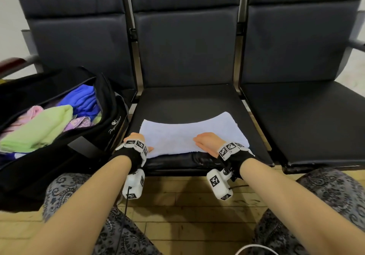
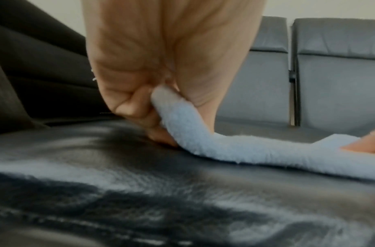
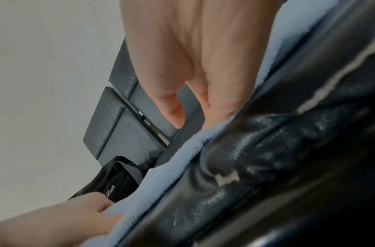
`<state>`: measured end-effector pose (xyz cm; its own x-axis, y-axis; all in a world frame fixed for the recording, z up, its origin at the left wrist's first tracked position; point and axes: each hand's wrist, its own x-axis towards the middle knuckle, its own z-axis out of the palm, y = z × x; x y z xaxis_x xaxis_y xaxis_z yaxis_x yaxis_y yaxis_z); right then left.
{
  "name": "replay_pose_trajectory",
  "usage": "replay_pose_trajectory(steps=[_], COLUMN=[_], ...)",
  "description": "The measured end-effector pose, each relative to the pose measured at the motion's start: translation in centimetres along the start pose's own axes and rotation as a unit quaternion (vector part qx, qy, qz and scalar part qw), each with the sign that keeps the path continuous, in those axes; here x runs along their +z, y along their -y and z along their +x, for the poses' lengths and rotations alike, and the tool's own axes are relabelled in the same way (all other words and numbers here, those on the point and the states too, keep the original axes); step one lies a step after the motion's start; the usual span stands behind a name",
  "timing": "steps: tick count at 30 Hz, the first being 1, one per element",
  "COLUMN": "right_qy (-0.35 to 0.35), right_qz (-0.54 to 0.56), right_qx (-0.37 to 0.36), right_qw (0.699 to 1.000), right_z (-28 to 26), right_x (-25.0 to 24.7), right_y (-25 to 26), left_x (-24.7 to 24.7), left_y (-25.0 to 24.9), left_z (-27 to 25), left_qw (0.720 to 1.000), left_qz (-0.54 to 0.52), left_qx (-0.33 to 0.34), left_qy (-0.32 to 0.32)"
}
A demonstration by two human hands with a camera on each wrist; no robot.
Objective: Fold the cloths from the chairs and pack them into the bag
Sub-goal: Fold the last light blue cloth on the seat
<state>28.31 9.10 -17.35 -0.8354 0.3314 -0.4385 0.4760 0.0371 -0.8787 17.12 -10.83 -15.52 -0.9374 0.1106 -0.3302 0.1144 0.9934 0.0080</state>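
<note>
Three dark padded chairs (image 1: 185, 57) line a pale wall. On the middle seat, the left hand (image 1: 138, 139) pinches the near left corner of the pale blue cloth (image 1: 189, 134); the right hand (image 1: 209, 143) lies flat on it, fingers straight. Folding looks half done. Beside it, the open black bag (image 1: 110, 104) already holds green, blue and pink cloths.
</note>
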Motion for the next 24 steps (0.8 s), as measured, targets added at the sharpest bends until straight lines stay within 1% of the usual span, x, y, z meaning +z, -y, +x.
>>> replay_pose_trajectory(steps=[2, 3, 5, 6, 7, 8, 9, 10, 11, 12, 13, 14, 16, 17, 18, 19, 21, 22, 24], right_qy=[0.016, 0.015, -0.003, -0.027, -0.052, -0.044, -0.01, 0.037, 0.064, 0.069, 0.058, 0.074, 0.088, 0.081, 0.061, 0.043, -0.002, -0.005, -0.014], right_qz=[-0.106, -0.099, -0.056, -0.048, -0.031, -0.059, -0.042, 0.06, 0.17, 0.217, 0.246, 0.267, 0.27, 0.237, 0.234, 0.205, 0.127, 0.137, 0.118], right_qx=[-0.03, -0.033, -0.018, -0.022, -0.046, -0.085, -0.107, -0.071, -0.043, -0.028, -0.037, -0.031, -0.029, -0.041, -0.021, -0.011, -0.014, 0.004, 0.014], right_qw=[0.994, 0.994, 0.998, 0.998, 0.997, 0.994, 0.993, 0.995, 0.982, 0.973, 0.967, 0.96, 0.958, 0.967, 0.97, 0.978, 0.992, 0.991, 0.993], right_z=[0.5, 1.3, 1.4, 1.3, 1.0, 0.9, 0.5, 0.4, 0.1, 0.1, 0.8, 0.7, 0.8, 1.0, 1.1, 1.6, 2.1, 2.8, 2.9], right_x=[-0.4, -0.2, 0.3, 0.5, 0.6, 0.8, 1.2, 1.8, 2.3, 2.8, 3.2, 3.7, 3.9, 3.8, 3.5, 3.0, 1.7, 1.1, 0.0], right_y=[0.2, 0.0, 0.9, 1.3, 1.9, 2.5, 3.2, 3.9, 4.5, 4.9, 4.9, 5.5, 5.9, 6.0, 6.1, 5.7, 4.9, 4.1, 3.1], left_x=[-0.4, -0.4, -0.9, -1.1, -1.3, -1.7, -2.1, -2.4, -2.8, -3.1, -3.3, -3.5, -3.5, -3.3, -2.8, -2.4, -1.4, -0.8, 0.4], left_y=[0.3, 0.5, 1.0, 1.1, 1.0, 0.7, 0.1, -0.6, -1.5, -2.4, -3.4, -4.4, -6.3, -6.9, -7.4, -7.7, -7.9, -7.9, -7.9], left_z=[0.3, 0.5, 0.3, 0.3, 0.2, 0.0, -0.1, -0.4, -1.0, -1.6, -2.2, -2.9, -4.4, -5.0, -5.2, -5.4, -5.4, -5.2, -4.8], left_qw=[0.999, 0.998, 0.99, 0.981, 0.971, 0.961, 0.95, 0.94, 0.931, 0.927, 0.925, 0.926, 0.921, 0.915, 0.908, 0.902, 0.898, 0.903, 0.927], left_qz=[-0.027, -0.042, -0.14, -0.19, -0.236, -0.275, -0.312, -0.341, -0.361, -0.37, -0.371, -0.36, -0.335, -0.332, -0.336, -0.34, -0.338, -0.322, -0.245], left_qx=[0.021, 0.03, 0.004, -0.013, -0.027, -0.031, -0.026, -0.016, 0.001, 0.018, 0.046, 0.083, 0.168, 0.2, 0.225, 0.242, 0.261, 0.264, 0.261], left_qy=[0.019, 0.022, 0.034, 0.028, 0.019, 0.006, -0.013, -0.031, -0.044, -0.055, -0.067, -0.082, -0.107, -0.11, -0.109, -0.109, -0.109, -0.108, -0.111])
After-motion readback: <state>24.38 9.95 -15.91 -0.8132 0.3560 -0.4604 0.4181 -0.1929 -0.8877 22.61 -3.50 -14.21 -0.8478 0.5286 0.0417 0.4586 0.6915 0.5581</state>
